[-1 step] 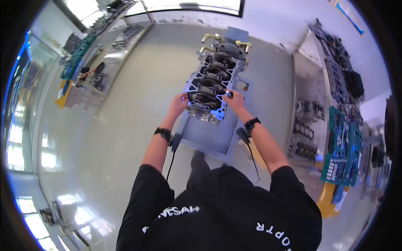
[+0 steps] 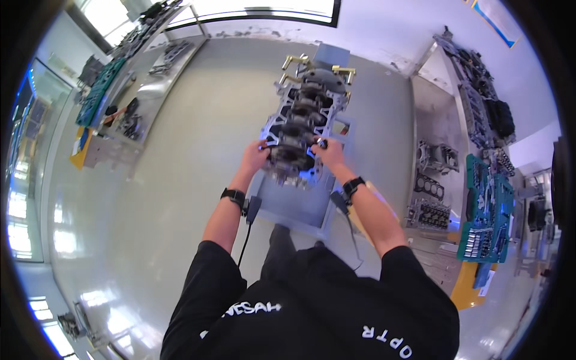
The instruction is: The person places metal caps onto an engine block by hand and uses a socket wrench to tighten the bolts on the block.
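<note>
An engine block stands lengthwise before me on a grey stand, with a dark crankshaft lying along its open top. At the near left edge of the block is my left hand, its fingers bent in and closed by the crankshaft's near end; what they grip is hidden. Across from it, my right hand is closed at the block's right edge, with a small dark piece at its fingertips. Brass-coloured brackets stick out at the block's far end.
On the right, a bench holds engine parts and an open green tool case. Another bench on the left carries parts and a green case. Dark cables hang from devices at my wrists.
The view has shifted slightly. Both hands stay at the block's sides, a little nearer to me. The crankshaft's webs look differently placed and cover more of the block's near openings.
</note>
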Available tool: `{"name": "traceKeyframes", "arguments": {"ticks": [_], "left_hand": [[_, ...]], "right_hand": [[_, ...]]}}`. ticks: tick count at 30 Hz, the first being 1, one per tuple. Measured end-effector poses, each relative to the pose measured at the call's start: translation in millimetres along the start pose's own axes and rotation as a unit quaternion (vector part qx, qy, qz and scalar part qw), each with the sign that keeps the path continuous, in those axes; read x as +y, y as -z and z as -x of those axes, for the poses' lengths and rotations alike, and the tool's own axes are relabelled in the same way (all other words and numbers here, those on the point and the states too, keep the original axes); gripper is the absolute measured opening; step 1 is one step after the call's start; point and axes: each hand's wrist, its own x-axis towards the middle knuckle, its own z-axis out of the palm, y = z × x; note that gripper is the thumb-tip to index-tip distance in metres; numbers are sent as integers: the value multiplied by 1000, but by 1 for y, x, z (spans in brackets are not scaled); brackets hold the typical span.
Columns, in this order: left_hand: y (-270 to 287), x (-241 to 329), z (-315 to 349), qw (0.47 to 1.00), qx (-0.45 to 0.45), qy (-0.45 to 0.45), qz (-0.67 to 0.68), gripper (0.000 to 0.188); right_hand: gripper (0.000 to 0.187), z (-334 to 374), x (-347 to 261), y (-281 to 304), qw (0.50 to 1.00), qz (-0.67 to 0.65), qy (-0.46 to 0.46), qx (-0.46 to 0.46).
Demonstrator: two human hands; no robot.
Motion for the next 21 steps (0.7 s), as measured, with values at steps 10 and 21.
{"name": "traceKeyframes", "arguments": {"ticks": [10, 21], "left_hand": [[-36, 16, -72, 957, -207, -44, 198, 26], [-27, 11, -81, 951, -225, -53, 208, 14]], "right_hand": [[19, -28, 15, -23, 1000, 10, 18, 22], [20, -17, 3, -41, 997, -29, -57, 43]]}}
